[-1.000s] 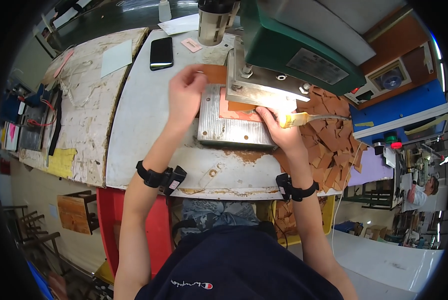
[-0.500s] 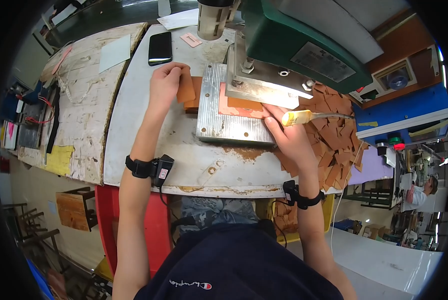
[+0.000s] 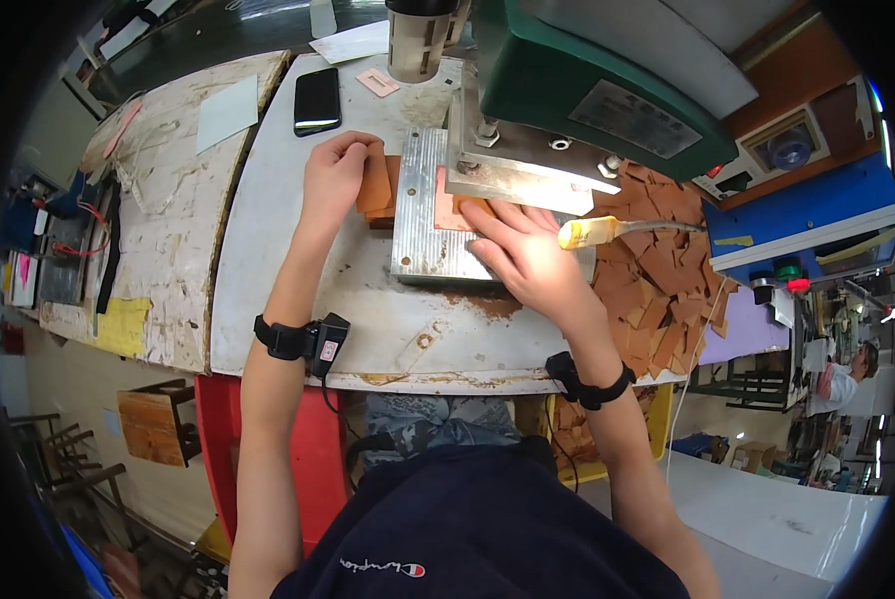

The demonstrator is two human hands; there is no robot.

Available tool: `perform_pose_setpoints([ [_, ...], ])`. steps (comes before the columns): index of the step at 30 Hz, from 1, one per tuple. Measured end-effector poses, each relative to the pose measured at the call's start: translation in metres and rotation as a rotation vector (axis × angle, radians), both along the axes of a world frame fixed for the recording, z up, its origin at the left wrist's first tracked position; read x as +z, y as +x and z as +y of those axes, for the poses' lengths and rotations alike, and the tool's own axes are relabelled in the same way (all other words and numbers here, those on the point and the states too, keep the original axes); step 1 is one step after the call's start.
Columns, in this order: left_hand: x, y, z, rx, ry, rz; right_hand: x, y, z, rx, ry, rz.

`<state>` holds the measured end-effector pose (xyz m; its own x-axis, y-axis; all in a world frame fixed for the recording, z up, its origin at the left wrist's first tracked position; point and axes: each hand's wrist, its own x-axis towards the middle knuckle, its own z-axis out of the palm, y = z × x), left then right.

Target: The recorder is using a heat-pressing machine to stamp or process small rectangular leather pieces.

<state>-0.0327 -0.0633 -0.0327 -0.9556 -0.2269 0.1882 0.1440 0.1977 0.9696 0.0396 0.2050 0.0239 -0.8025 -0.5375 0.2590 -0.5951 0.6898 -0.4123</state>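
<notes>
My left hand (image 3: pixel 335 180) is closed, pinching a thin brown leather piece (image 3: pixel 376 188) upright by its edge. Just behind that piece lies a small stack of brown leather (image 3: pixel 391 185), against the left side of the ridged metal plate (image 3: pixel 417 240). My right hand (image 3: pixel 535 262) reaches over the plate with fingers stretched out. Its fingertips touch a pink flat template (image 3: pixel 446 208) and an orange-brown leather piece (image 3: pixel 464 201) on it, partly under the press head. The fingers hide much of both. Overhead is the green press (image 3: pixel 607 100) with its bolted metal head (image 3: pixel 522 180).
A lit yellow lamp (image 3: pixel 585 234) on a bendy neck hangs close to my right hand. Brown leather scraps (image 3: pixel 657 270) pile up to the right. A black phone (image 3: pixel 316 100), a small pink card (image 3: pixel 377 82) and a ribbed cup-like container (image 3: pixel 414 45) stand behind.
My right hand has moved left from the template's right edge, and its fingers now lie spread across the template and leather. My left hand keeps its leather piece, nearly still.
</notes>
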Motion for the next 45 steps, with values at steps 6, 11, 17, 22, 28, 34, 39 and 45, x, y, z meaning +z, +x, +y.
perform_pose_setpoints([
  [6,-0.001,-0.004,0.003,0.028,-0.063,0.014,-0.025,0.008,0.077,-0.61,-0.249,-0.021],
  [11,-0.006,-0.001,-0.003,0.047,-0.17,-0.074,-0.028,0.011,0.118,-0.542,-0.343,-0.238],
  [17,0.002,0.004,0.001,0.057,-0.242,-0.134,-0.035,0.006,0.163,-0.828,0.021,0.202],
  [22,0.003,0.003,0.005,0.034,-0.207,-0.13,-0.047,-0.005,0.191,-0.767,0.084,0.109],
  [28,0.002,0.006,0.004,-0.056,-0.245,-0.053,-0.028,-0.002,0.185,-0.801,-0.162,-0.049],
  [34,0.002,0.005,0.003,-0.004,-0.256,-0.036,-0.017,0.015,0.167,-0.897,-0.467,0.015],
  [39,0.017,0.013,0.01,0.142,-0.261,0.118,-0.008,0.022,0.14,-0.831,-0.554,0.188],
  [45,0.033,0.027,0.04,-0.04,-0.2,0.338,-0.009,0.005,0.087,-0.494,-0.525,0.22],
])
